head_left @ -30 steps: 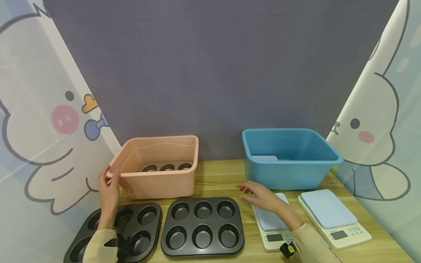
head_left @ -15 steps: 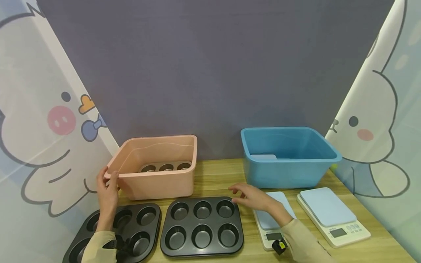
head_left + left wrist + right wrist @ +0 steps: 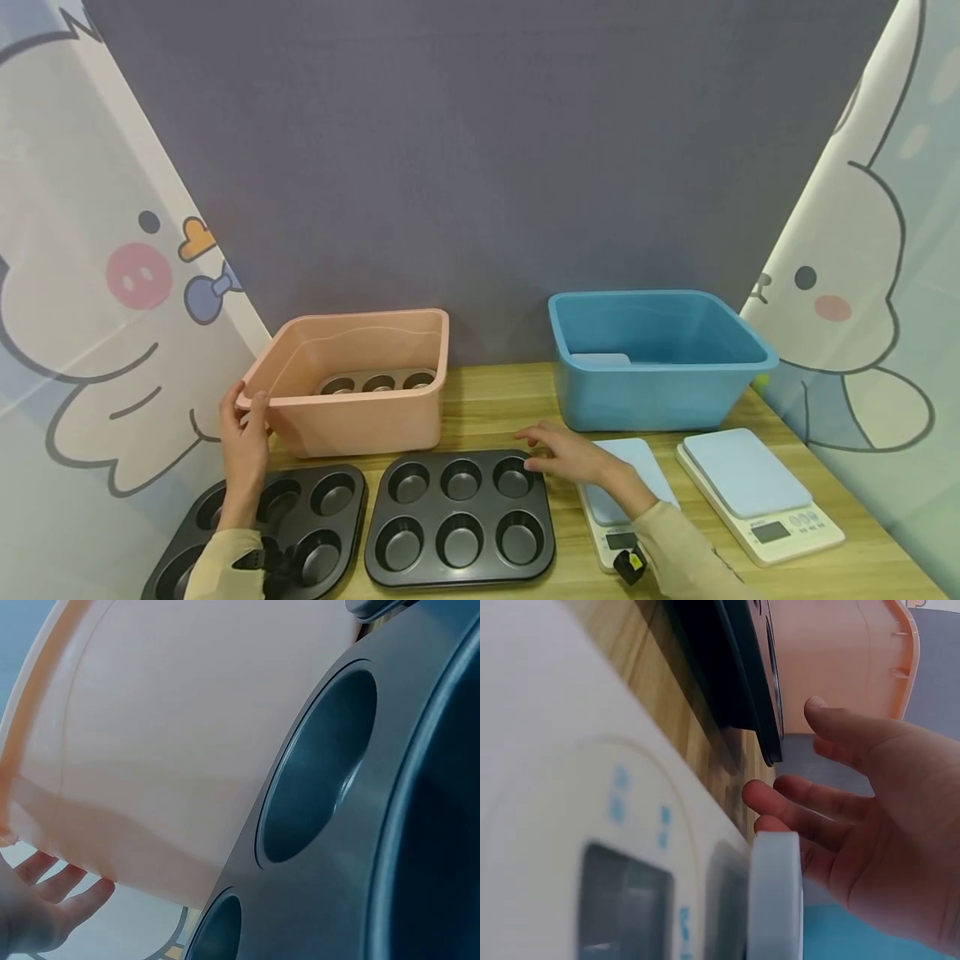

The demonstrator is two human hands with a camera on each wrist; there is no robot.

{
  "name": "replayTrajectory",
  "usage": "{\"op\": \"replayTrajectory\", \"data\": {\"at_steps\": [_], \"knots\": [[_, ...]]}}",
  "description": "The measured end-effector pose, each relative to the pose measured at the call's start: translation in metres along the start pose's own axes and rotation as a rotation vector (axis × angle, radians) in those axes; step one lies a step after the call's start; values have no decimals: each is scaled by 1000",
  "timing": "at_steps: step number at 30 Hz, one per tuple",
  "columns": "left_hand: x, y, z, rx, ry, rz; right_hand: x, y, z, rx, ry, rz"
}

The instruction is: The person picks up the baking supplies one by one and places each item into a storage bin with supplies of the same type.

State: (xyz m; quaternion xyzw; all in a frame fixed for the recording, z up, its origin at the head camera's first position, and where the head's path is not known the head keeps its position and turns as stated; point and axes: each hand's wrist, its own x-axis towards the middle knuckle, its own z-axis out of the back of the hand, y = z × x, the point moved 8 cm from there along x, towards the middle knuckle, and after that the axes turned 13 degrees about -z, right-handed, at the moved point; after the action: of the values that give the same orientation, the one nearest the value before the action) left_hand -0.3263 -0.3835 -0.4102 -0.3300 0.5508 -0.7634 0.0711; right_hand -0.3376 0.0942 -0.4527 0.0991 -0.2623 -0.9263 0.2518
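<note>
My left hand (image 3: 243, 450) grips the near left corner of a pink plastic bin (image 3: 352, 423), thumb on the front face and fingers along the left side. Inside that bin lies a muffin tin (image 3: 378, 374), partly hidden by the wall. Beneath my left forearm is a dark muffin tin (image 3: 300, 510); a second dark muffin tin (image 3: 460, 510) lies to its right. My right hand (image 3: 573, 457), fingers loosely bent and holding nothing, hovers at this second tin's far right corner. Under the right forearm sits a white kitchen scale (image 3: 641, 471) with a pale blue platform.
A blue plastic bin (image 3: 637, 402) stands at the back right with a pale flat item (image 3: 602, 358) inside. Another kitchen scale (image 3: 750, 475) lies at the right of the wooden table (image 3: 498, 408). A grey panel (image 3: 487, 183) rises behind both bins.
My right hand has moved left, from above the nearer scale to the far right corner of the middle muffin tin. My left hand has stayed on the pink bin's corner.
</note>
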Motion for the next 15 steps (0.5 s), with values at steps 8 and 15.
{"op": "replayTrajectory", "data": {"at_steps": [8, 15], "knots": [[0, 0, 1, 7, 0, -3, 5, -2, -6, -50, 12, -6], [0, 2, 1, 14, 3, 2, 7, -2, -10, -78, 30, -29]]}}
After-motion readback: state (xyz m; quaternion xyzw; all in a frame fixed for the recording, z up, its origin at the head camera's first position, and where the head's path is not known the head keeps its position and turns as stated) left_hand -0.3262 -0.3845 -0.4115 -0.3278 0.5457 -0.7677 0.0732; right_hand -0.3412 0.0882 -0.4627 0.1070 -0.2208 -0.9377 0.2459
